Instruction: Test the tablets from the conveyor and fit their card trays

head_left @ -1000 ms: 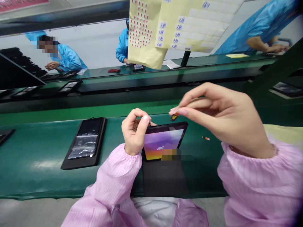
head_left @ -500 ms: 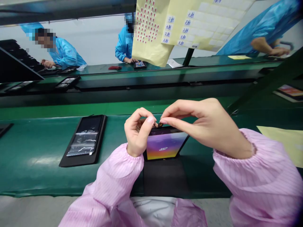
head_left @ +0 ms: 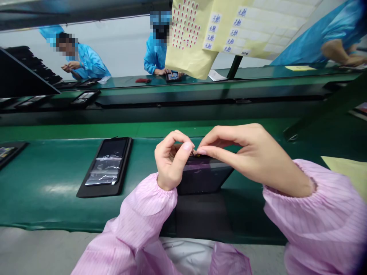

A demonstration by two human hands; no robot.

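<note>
Head view: tablet [head_left: 204,181] tilted up, screen dark. Right hand [head_left: 252,152] pinches small card [head_left: 198,155] at tablet's top edge; insertion looks unfinished. Left hand [head_left: 171,162], fingers curled, apparently grips tablet's top-left corner.

Near bench [head_left: 43,196]: one left hand [head_left: 173,162], one right hand [head_left: 252,152]; one small card [head_left: 198,155], mostly hidden; one held tablet [head_left: 203,179], one lying tablet [head_left: 106,162], one edge-cropped tablet [head_left: 10,152]. Far bench [head_left: 123,82]: three co-workers [head_left: 90,63], one red item [head_left: 142,80]. Yellow sheets [head_left: 192,55]: four; two hanging, one per bench.

Sleeves [head_left: 146,210] pink, thin-striped; tablet screen [head_left: 202,181] dark, purple-tinged; mat [head_left: 51,202] green; hanging sheet [head_left: 186,59] yellow, red-dotted.
</note>
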